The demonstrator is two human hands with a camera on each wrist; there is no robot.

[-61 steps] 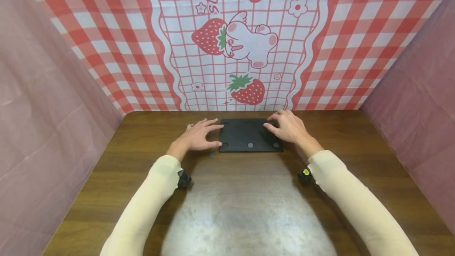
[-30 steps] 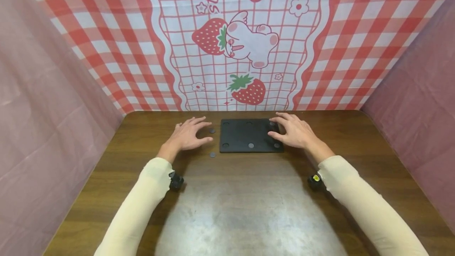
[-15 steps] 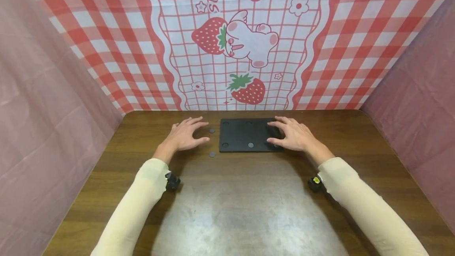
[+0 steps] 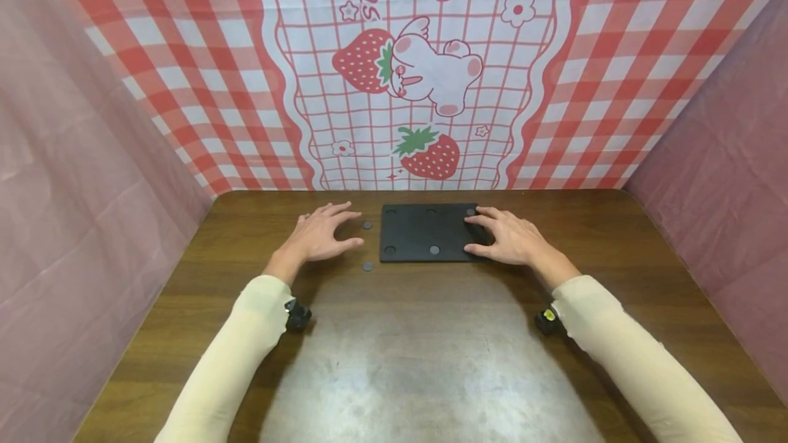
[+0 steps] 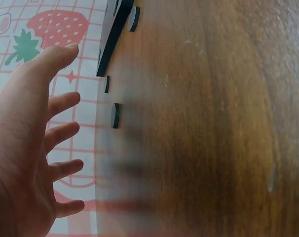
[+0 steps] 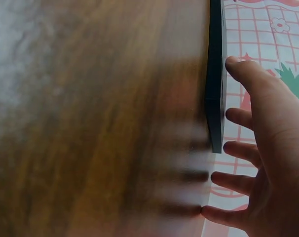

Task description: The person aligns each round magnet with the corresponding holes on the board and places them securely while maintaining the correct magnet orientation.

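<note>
A flat black rectangular board (image 4: 409, 231) with round recesses lies near the back of the table. Grey discs fill some recesses, such as the front middle disc (image 4: 434, 250); other recesses at the left hold none. My left hand (image 4: 320, 232) is spread left of the board, holding nothing. Beside its fingers lie a loose grey disc (image 4: 367, 225) and another disc (image 4: 367, 266) nearer the front. In the left wrist view a third loose disc (image 5: 115, 116) shows near the fingers. My right hand (image 4: 511, 234) spreads over the board's right end, hiding its front right corner; whether it touches is unclear.
The brown wooden table (image 4: 400, 333) reaches back to a red-and-white strawberry-print cloth (image 4: 431, 74). Pink fabric hangs at the left (image 4: 92, 190) and right sides. A small black camera (image 4: 298, 315) sits on each wrist.
My left hand has drawn back leftward from the board's edge, uncovering a loose disc. My right hand has shifted slightly right and toward me. The board has stayed in place.
</note>
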